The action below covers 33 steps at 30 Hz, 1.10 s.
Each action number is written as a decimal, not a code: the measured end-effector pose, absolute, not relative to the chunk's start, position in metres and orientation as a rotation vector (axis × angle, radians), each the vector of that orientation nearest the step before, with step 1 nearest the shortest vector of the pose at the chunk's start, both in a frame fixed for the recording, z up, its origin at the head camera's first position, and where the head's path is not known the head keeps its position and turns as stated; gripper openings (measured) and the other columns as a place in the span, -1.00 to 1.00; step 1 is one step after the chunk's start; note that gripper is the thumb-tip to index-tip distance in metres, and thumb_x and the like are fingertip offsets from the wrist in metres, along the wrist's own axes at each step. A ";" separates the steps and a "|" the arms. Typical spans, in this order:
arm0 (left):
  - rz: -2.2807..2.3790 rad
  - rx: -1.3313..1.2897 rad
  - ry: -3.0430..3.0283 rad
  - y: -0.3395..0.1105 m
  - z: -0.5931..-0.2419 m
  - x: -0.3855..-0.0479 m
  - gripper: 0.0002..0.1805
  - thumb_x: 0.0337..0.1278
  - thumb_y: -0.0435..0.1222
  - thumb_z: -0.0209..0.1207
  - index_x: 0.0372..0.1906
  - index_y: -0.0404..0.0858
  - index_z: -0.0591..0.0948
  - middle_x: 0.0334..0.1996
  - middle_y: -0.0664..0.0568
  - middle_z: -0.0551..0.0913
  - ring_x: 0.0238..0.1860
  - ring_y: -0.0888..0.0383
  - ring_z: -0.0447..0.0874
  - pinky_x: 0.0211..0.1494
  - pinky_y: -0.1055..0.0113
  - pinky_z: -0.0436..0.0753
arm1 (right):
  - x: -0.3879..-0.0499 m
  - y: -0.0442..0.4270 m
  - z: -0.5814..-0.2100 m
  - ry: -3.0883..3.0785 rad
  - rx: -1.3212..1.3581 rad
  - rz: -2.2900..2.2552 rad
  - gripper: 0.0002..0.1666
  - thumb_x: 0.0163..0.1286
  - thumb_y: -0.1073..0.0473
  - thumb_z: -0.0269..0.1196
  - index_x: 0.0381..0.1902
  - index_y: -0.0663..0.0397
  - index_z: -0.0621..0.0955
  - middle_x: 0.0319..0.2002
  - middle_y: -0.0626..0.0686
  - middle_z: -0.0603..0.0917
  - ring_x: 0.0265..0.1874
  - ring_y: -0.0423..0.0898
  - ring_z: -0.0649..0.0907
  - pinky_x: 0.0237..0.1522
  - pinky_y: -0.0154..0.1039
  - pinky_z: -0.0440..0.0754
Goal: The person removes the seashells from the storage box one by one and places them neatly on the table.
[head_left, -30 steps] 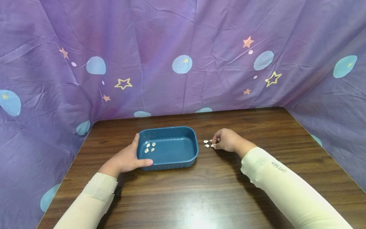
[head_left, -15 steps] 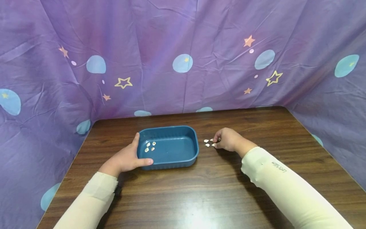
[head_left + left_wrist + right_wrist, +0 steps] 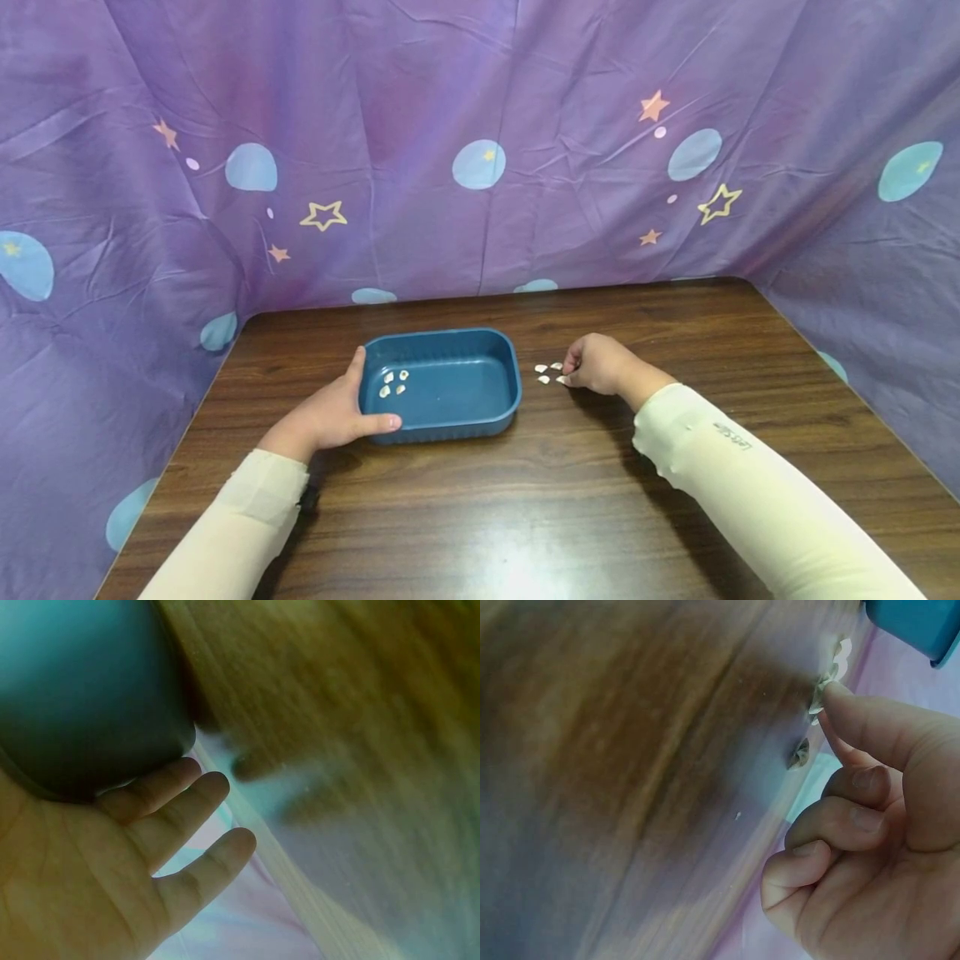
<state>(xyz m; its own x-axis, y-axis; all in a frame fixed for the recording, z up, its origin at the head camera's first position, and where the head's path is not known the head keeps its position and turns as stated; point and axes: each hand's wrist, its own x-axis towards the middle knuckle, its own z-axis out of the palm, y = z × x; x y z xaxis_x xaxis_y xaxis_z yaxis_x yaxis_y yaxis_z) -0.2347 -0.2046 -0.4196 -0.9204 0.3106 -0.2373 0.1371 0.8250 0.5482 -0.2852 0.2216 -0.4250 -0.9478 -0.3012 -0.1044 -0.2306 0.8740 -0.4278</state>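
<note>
My left hand [image 3: 322, 417] holds the left end of a blue plastic tray [image 3: 450, 432], its thumb along the front rim. Seen from the left wrist, the other fingers [image 3: 199, 814] lie slightly bent along the tray's outer wall. Several small whitish seashells [image 3: 401, 389] lie inside at the left. Right of the tray, more seashells [image 3: 541, 368] form a small group on the table. My right hand [image 3: 603, 365] pinches the nearest right seashell [image 3: 562, 380] of this group between thumb and index finger. In the right wrist view, another seashell [image 3: 799, 756] lies just beyond the curled fingers.
The brown wood-grain table [image 3: 465, 508] carries the tray and shells. A purple curtain [image 3: 420, 108] with stars and blue ovals hangs behind it and along both sides.
My right hand has shifted slightly right, and more of the seashells beside its fingertips shows. The left hand and the tray stay in place.
</note>
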 end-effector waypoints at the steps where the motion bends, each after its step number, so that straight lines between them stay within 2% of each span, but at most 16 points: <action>1: 0.775 0.343 2.690 -0.204 -0.419 -0.235 0.56 0.09 0.33 0.40 0.66 -0.40 -0.43 0.59 -0.58 0.07 0.55 -0.41 0.24 0.54 -0.29 0.30 | -0.285 0.221 -0.425 2.880 -0.407 -0.622 -0.85 0.25 0.21 0.51 -0.45 0.06 0.72 -0.47 -0.08 0.71 -0.39 -0.09 0.61 -0.07 -0.03 0.61; 14: 0.789 0.342 2.689 -0.203 -0.420 -0.234 0.56 0.09 0.30 0.42 0.66 -0.40 -0.42 0.58 -0.58 0.09 0.55 -0.40 0.25 0.55 -0.28 0.30 | -0.288 0.216 -0.424 2.880 -0.394 -0.585 -0.82 0.29 0.20 0.48 -0.47 0.00 0.68 -0.50 -0.11 0.67 -0.39 -0.09 0.59 -0.07 -0.03 0.59; 24: 0.785 0.349 2.698 -0.204 -0.422 -0.236 0.55 0.09 0.31 0.41 0.66 -0.41 -0.42 0.58 -0.58 0.10 0.55 -0.40 0.25 0.55 -0.27 0.30 | -0.293 0.200 -0.395 2.894 -0.499 -0.911 -0.92 0.32 0.20 0.45 -0.32 0.10 0.78 -0.46 -0.10 0.75 -0.42 -0.17 0.60 -0.22 -0.22 0.56; 33: 0.752 0.321 2.710 -0.206 -0.422 -0.237 0.57 0.06 0.36 0.39 0.67 -0.37 -0.43 0.60 -0.55 0.07 0.55 -0.43 0.24 0.54 -0.30 0.30 | -0.288 0.147 -0.379 2.778 -0.608 -1.230 -0.78 0.40 0.18 0.45 -0.08 0.17 0.78 -0.62 -0.09 0.46 -0.63 -0.20 0.43 -0.54 -0.31 0.43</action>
<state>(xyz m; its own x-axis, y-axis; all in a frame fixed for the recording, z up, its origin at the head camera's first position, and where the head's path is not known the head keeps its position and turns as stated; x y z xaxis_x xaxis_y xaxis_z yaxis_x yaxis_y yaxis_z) -0.2365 -0.2056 -0.4218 -0.9268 0.2935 -0.2344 0.1308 0.8372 0.5311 -0.2884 0.1468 -0.3786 -0.9222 -0.3687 0.1169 -0.3344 0.6081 -0.7200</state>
